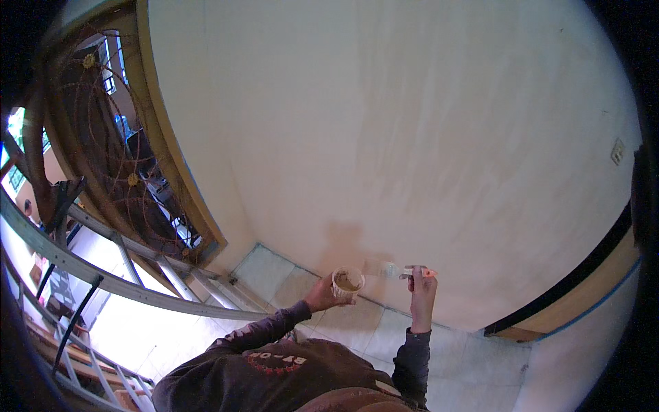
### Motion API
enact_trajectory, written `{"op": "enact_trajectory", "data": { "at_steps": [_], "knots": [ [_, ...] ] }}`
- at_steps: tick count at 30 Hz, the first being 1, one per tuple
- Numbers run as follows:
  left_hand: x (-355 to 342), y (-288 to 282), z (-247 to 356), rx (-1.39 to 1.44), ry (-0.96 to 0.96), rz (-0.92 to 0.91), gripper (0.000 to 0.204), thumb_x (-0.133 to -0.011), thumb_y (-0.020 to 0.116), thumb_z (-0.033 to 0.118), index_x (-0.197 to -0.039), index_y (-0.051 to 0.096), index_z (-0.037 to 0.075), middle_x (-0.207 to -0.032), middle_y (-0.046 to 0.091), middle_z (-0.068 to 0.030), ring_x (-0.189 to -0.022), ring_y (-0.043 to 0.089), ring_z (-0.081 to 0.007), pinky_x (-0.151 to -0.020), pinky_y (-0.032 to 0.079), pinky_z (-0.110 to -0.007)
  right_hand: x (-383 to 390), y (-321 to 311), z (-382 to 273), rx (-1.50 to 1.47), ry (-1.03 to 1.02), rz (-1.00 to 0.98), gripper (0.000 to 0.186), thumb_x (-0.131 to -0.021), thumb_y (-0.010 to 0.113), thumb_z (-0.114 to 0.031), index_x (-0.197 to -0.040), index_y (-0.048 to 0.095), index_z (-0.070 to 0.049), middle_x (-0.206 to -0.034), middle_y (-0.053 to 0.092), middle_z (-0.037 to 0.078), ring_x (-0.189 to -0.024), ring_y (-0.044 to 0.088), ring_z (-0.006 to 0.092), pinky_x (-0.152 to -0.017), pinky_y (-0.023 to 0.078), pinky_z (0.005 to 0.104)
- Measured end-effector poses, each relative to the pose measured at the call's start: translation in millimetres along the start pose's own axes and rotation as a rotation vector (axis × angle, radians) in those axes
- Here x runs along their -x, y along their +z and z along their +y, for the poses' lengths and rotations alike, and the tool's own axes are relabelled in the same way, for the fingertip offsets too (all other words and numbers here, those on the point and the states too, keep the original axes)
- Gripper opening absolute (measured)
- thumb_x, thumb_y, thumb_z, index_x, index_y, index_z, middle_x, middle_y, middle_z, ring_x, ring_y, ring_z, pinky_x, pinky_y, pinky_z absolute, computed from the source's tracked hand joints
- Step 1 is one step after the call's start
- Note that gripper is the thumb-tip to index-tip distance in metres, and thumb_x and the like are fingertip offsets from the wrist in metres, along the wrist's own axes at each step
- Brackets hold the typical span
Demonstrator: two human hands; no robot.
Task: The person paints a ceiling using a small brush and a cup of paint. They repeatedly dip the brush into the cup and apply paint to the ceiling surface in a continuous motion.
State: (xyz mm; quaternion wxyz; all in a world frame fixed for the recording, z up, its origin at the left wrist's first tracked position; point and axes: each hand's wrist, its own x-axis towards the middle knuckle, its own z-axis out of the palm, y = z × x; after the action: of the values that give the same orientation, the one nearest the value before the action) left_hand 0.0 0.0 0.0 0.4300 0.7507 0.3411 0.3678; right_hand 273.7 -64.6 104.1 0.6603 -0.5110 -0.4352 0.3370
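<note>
My left hand [320, 295] is closed around a small white cup [338, 288], held upright with its open top facing up. Pasty beige-brown stuff [348, 280] shows inside it. To the right, my right hand [421, 299] is raised and closed on a flat tool [391, 270] with an orange-pink handle end. The tool's wide pale head points left toward the cup and stays apart from it. That head blends with the wall behind, so I cannot tell whether it is a brush or a scraper. Both hands are in front of the pale wall [446, 172].
Damp-looking streaks run down the wall. At the left stand an aluminium ladder [158, 295] and a brown-framed window [161, 123] with a curled metal grille. Light tiles [405, 329] cover the floor. A wall socket [617, 152] and a dark-edged wooden frame [570, 281] are at the right.
</note>
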Motion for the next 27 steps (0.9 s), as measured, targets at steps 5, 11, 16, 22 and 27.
{"op": "enact_trajectory", "data": {
  "at_steps": [5, 11, 16, 22, 27],
  "knots": [
    [14, -12, 11, -0.092, -0.119, 0.002, 0.098, -0.066, 0.091, 0.045, -0.139, 0.044, 0.000, -0.129, 0.061, -0.0173, -0.121, 0.060, -0.0289, -0.102, 0.049, -0.040, 7, 14, -22, 0.103, -0.065, -0.025, 0.031, -0.102, 0.058, -0.029, -0.093, 0.070, -0.003, -0.065, 0.055, -0.005, -0.058, 0.036, 0.0022, -0.052, 0.026, 0.0205],
    [5, -15, 31, -0.156, -0.041, 0.033, 0.100, -0.064, 0.091, 0.047, -0.139, 0.044, 0.000, -0.127, 0.063, -0.0177, -0.119, 0.061, -0.0296, -0.100, 0.050, -0.040, 1, 16, -23, 0.109, -0.061, -0.070, 0.030, -0.103, 0.056, -0.028, -0.093, 0.070, -0.003, -0.065, 0.055, -0.005, -0.057, 0.035, 0.0022, -0.052, 0.025, 0.0209],
    [7, -12, 9, -0.013, -0.100, 0.046, 0.099, -0.064, 0.091, 0.048, -0.139, 0.045, 0.001, -0.128, 0.062, -0.0168, -0.120, 0.061, -0.0289, -0.101, 0.049, -0.040, -7, 30, -33, 0.154, -0.142, -0.150, 0.027, -0.102, 0.057, -0.025, -0.094, 0.069, -0.002, -0.068, 0.057, -0.004, -0.059, 0.039, 0.0025, -0.052, 0.027, 0.0212],
    [2, -25, 24, -0.068, -0.043, 0.065, 0.097, -0.064, 0.091, 0.046, -0.138, 0.047, 0.001, -0.128, 0.063, -0.0165, -0.120, 0.061, -0.0294, -0.101, 0.049, -0.040, -19, 43, -38, 0.172, -0.096, -0.321, 0.019, -0.101, 0.057, -0.014, -0.097, 0.066, 0.003, -0.087, 0.068, 0.007, -0.080, 0.065, 0.0136, -0.075, 0.050, 0.0282],
    [-8, -42, 37, -0.058, -0.027, 0.021, 0.097, -0.063, 0.092, 0.046, -0.138, 0.047, 0.001, -0.128, 0.062, -0.0170, -0.120, 0.060, -0.0306, -0.100, 0.049, -0.041, -35, 69, -44, 0.305, -0.131, -0.501, 0.018, -0.098, 0.060, -0.013, -0.094, 0.065, 0.004, -0.089, 0.069, 0.009, -0.080, 0.066, 0.0166, -0.073, 0.052, 0.0292]
  ]
}}
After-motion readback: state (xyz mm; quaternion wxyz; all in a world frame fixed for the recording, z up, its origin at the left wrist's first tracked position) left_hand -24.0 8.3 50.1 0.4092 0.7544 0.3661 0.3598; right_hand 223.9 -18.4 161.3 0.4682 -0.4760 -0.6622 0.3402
